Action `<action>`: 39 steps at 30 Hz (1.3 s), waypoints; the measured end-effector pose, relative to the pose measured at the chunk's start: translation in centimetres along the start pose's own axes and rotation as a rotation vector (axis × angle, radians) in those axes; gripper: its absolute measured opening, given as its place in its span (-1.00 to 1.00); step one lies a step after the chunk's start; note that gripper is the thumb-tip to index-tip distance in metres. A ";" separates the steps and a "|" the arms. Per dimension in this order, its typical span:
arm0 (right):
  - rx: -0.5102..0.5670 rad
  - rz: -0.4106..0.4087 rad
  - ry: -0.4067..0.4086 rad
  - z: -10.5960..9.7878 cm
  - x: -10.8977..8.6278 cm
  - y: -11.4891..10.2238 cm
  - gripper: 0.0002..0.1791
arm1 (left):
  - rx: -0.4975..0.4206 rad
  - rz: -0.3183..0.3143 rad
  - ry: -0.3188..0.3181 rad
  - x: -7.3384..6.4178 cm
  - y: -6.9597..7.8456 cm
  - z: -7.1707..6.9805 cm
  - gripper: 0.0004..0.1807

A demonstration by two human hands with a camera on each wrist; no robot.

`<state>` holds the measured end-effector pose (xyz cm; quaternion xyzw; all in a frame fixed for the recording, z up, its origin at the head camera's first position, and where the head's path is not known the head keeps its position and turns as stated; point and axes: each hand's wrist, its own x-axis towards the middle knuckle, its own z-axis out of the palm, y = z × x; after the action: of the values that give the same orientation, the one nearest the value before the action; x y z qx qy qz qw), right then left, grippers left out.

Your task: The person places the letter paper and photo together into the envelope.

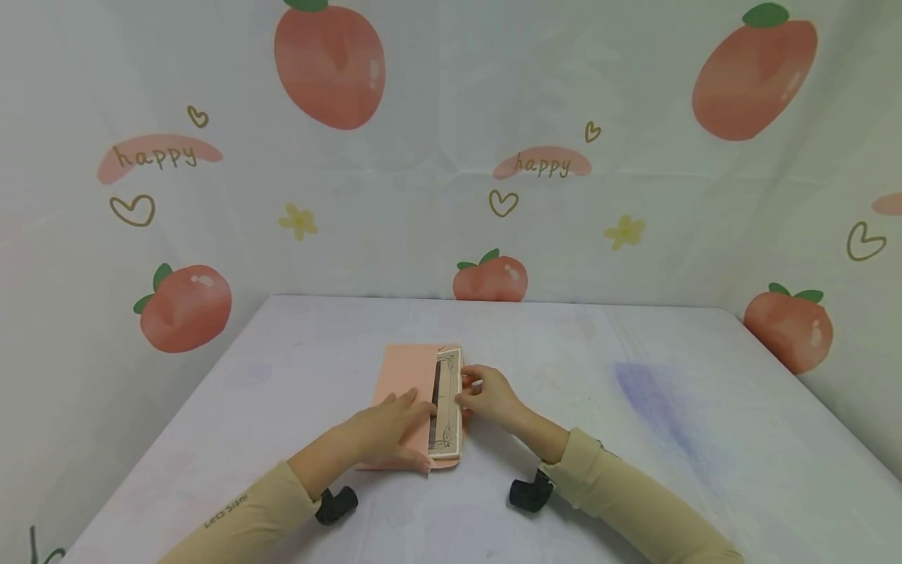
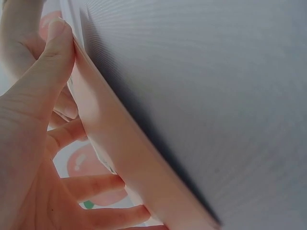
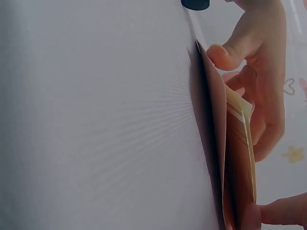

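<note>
A pink paper envelope (image 1: pixel 409 366) lies on the white table, its opening on the right side. From that opening sticks out a long strip of a cream printed card (image 1: pixel 449 380) with dark scroll ornaments and a dark band. My left hand (image 1: pixel 391 427) rests on the envelope with fingers spread, its fingertips reaching the card and its thumb at the near edge. On the other side, my right hand (image 1: pixel 491 397) pinches the card's right edge between thumb and fingers. The right wrist view shows the card (image 3: pixel 253 167) between the envelope's parted layers, and a fingertip (image 3: pixel 283 211) at its edge.
A white cloth (image 1: pixel 564 235) printed with peaches, hearts and flowers hangs behind the table (image 1: pixel 550 337). A bluish purple smudge (image 1: pixel 655 411) marks the tabletop on the right. Black wrist devices (image 1: pixel 532 493) sit below both forearms.
</note>
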<state>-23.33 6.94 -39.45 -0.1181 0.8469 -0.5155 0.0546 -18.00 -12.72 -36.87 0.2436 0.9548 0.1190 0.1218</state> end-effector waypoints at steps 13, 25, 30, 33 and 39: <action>-0.009 -0.037 -0.018 0.2 0.2 0.2 -0.40 | -0.007 -0.004 -0.001 -0.1 0.0 -0.1 -0.15; -0.001 -0.035 -0.022 0.4 0.2 -0.1 -0.37 | -0.015 -0.023 -0.018 -0.2 0.2 -0.3 -0.14; 0.001 -0.042 -0.030 0.4 0.2 -0.2 -0.37 | -0.018 -0.029 -0.024 -0.2 0.2 -0.3 -0.14; -0.001 -0.049 -0.036 0.4 0.3 -0.2 -0.38 | -0.019 -0.031 -0.026 -0.2 0.2 -0.3 -0.14; -0.009 -0.029 -0.040 0.7 0.5 -0.1 -0.38 | -0.024 -0.027 -0.021 -0.2 0.1 -0.2 -0.15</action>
<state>-23.67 6.19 -39.66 -0.1410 0.8462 -0.5100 0.0635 -17.85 -12.77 -36.61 0.2306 0.9551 0.1262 0.1365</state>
